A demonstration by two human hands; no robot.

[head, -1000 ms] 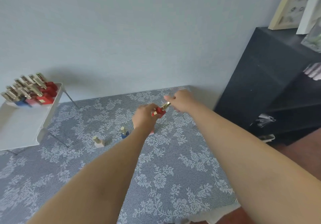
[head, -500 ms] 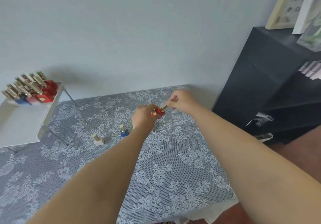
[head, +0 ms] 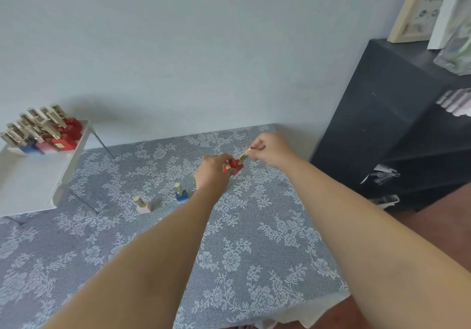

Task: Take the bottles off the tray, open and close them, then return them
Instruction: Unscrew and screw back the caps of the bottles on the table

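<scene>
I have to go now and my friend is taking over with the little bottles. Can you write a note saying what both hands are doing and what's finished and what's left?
Left hand: holds the red bottle by its body, above the lace tablecloth.
Right hand: pinches that bottle's gold cap; whether it is opening or closing cannot be told.
On the cloth: a blue bottle and a pale pink bottle, both upright and capped.
On the white tray: a cluster of bottles at its far end.
Left: finish the red bottle, return the three loose ones to the tray, then work through the rest.
</scene>
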